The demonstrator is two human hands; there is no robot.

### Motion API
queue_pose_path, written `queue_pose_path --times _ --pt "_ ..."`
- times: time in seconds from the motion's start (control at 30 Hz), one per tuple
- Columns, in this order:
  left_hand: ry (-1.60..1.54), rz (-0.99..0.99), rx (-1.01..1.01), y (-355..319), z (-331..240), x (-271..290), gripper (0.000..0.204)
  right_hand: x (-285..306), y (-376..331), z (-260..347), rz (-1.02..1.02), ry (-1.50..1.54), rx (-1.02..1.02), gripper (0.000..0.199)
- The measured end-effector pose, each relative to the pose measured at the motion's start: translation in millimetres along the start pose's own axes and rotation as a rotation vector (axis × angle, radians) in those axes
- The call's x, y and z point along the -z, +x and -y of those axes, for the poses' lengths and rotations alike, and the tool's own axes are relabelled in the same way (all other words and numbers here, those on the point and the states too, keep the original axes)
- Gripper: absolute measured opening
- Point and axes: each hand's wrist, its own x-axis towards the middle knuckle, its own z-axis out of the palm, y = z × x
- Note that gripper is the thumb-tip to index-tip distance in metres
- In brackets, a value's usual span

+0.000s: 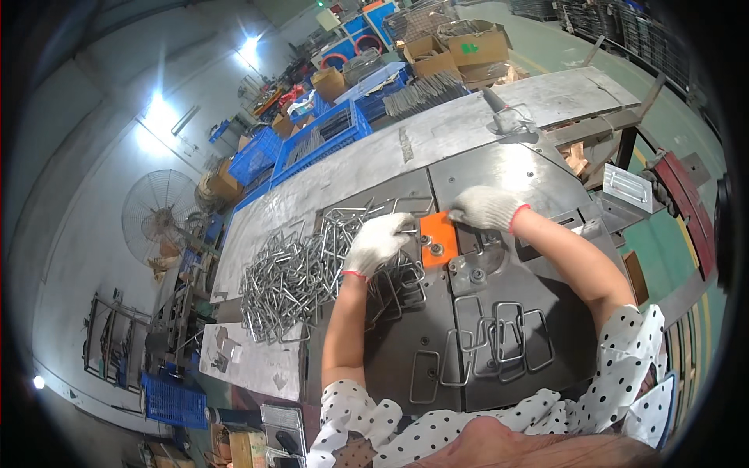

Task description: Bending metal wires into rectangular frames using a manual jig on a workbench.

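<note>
My left hand (380, 243), in a white knit glove, is closed at the left side of an orange block (438, 239) bolted to the steel bench. What its fingertips pinch is too small to make out. My right hand (485, 209), gloved likewise, has its fingers together by the block's far right corner; anything in them is hidden. A heap of bent metal wire pieces (285, 273) lies left of my left hand, partly behind it. Nearer to me, several rectangular wire loops (509, 331) lie loosely overlapped. A metal fixture (477, 269) with a bolt sits just right of the block.
The steel bench (562, 312) has seams and bolt holes. A grey clamp-like tool (509, 121) stands on its far side. Blue crates (324, 136) and cardboard boxes (476, 47) line the far edge. A fan (160, 217) is at left; a red metal part (686, 207) is at right.
</note>
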Motion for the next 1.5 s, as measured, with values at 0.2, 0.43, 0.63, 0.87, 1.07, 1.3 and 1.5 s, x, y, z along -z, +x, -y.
queue_pose_path --times 0.2,0.43,0.63,0.87,1.07,1.3,1.5 --pt "0.159 -0.117 -0.208 -7.9 15.2 -5.6 0.031 -11.3 16.8 22.3 -0.017 -0.164 -0.080 0.063" --pt "0.099 -0.111 0.031 -13.8 -2.1 26.1 0.033 -18.7 29.8 14.8 0.079 -0.196 -0.179 0.069" --pt "0.040 -0.445 0.198 -12.5 15.5 29.6 0.037 -15.1 18.8 25.2 0.003 -0.173 -0.118 0.064" --pt "-0.813 -0.707 0.356 -13.4 26.2 42.7 0.033 -12.7 23.4 27.2 0.062 -0.172 -0.179 0.066" --pt "-0.735 -0.618 0.317 -13.4 -13.7 46.6 0.035 -16.2 24.9 13.1 0.034 -0.070 -0.200 0.062" --pt "-0.757 -0.624 0.304 -22.7 -9.9 50.8 0.033 45.4 -44.4 100.9 -0.212 0.027 0.032 0.054" --pt "-0.859 -0.535 0.270 -16.3 -17.7 41.7 0.033 -0.3 -91.5 123.3 -0.224 -0.100 0.252 0.036"
